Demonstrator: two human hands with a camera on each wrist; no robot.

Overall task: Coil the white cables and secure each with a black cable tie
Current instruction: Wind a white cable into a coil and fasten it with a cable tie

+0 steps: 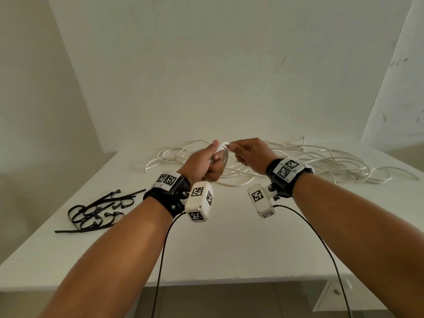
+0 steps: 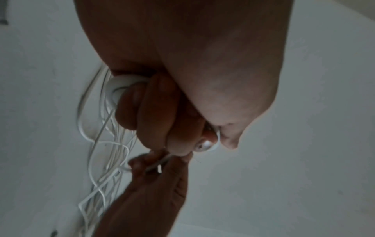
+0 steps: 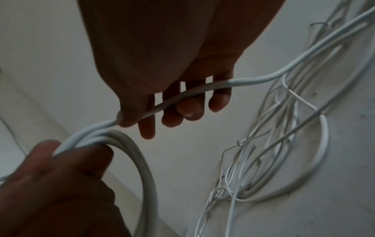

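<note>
My left hand [image 1: 212, 162] grips a small coil of white cable [image 1: 223, 154], its fingers curled round the loops [image 3: 140, 160] above the table. Just right of it, my right hand [image 1: 246, 154] pinches the same cable's free run [image 3: 253, 81] between thumb and forefinger, the other fingers hanging loose behind it. That run trails off to the right into a loose tangle of white cables [image 1: 309, 162] lying at the back of the table. In the left wrist view the coil [image 2: 115, 86] bulges out from under my curled fingers [image 2: 162, 115]. Several black cable ties [image 1: 98, 211] lie in a heap at the left.
The white table [image 1: 229, 249] stands against a white wall [image 1: 206, 65]. Its front edge runs across the bottom of the head view, with grey floor below. Black camera leads [image 1: 160, 260] hang from both wrists over the table's front.
</note>
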